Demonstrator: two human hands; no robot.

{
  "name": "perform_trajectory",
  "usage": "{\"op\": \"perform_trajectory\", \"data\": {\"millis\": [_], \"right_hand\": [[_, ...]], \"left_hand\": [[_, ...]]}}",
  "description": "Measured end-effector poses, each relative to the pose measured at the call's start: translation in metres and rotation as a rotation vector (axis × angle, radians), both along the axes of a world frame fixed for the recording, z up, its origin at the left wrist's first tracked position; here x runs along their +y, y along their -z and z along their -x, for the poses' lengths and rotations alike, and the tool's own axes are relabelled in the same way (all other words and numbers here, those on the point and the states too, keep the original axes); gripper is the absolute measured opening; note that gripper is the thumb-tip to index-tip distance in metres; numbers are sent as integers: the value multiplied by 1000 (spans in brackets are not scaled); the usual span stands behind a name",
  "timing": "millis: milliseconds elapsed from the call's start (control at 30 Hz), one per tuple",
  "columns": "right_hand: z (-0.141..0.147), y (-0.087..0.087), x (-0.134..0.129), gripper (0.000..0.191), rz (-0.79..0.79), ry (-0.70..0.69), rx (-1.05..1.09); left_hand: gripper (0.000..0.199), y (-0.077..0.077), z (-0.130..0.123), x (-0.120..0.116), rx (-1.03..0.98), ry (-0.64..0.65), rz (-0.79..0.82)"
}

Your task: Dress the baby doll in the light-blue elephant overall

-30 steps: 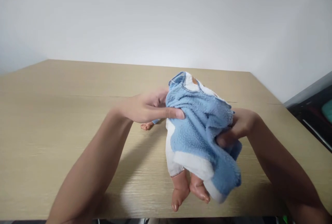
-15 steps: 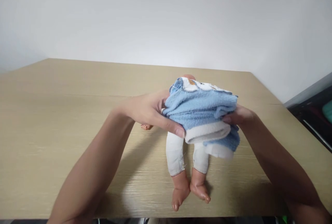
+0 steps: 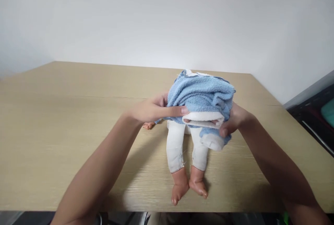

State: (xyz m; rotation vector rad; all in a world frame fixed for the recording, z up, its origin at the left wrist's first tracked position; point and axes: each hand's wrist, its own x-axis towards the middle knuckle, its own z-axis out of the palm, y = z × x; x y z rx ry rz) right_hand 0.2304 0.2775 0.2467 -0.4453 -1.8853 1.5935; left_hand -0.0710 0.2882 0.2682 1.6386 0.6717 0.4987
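Note:
A fuzzy light blue garment (image 3: 199, 91) with white cuffs is held up between both hands. My left hand (image 3: 156, 108) grips its left side, the thumb lying along the cloth near a white cuff. On the right, my right hand (image 3: 232, 119) pinches the garment beside that cuff, whose opening faces me. Behind and below the cloth lies a doll (image 3: 175, 145) with white fabric legs and bare orange-brown feet pointing toward me. One small doll hand shows left of the garment. The doll's head and torso are hidden by the cloth.
The doll rests on a light wooden table (image 3: 78, 124), with its front edge near the bottom of the view. A pale wall (image 3: 156, 19) rises behind. At the right is a dark object (image 3: 313, 113) with something teal on it.
The garment has tilted so its white cuff opening now faces me. My right fingers have shifted down beside the cuff, and my left thumb has moved up. The camera view has shifted slightly.

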Motion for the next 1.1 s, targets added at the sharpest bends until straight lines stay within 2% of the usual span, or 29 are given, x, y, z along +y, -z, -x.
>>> {"op": "perform_trajectory", "data": {"millis": [133, 267, 367, 433, 567, 667, 833, 967, 1100], "right_hand": [[4, -9, -22, 73, -96, 235, 10], [5, -3, -52, 59, -154, 364, -51], [11, 6, -78, 42, -208, 391, -106], [17, 10, -94, 34, -193, 383, -132], [29, 21, -116, 36, -167, 353, -164], [33, 39, -118, 33, -163, 340, -233], [35, 68, -109, 31, -130, 347, -382], [37, 76, -107, 29, -161, 474, -474], [44, 81, -108, 33, -195, 587, -477]], "left_hand": [[42, -3, -10, -21, -94, -57, -81], [36, 1, -20, -55, -162, -125, -156], [41, 20, -25, -85, -144, -198, -107], [44, 37, -28, -105, -147, -312, -65], [38, 63, -32, -138, -88, -547, -46], [33, 73, -33, -154, -52, -596, -110], [33, 90, -32, -165, 52, -623, -190], [35, 110, -29, -157, 152, -659, -247], [35, 126, -28, -139, 158, -637, -323]]}}
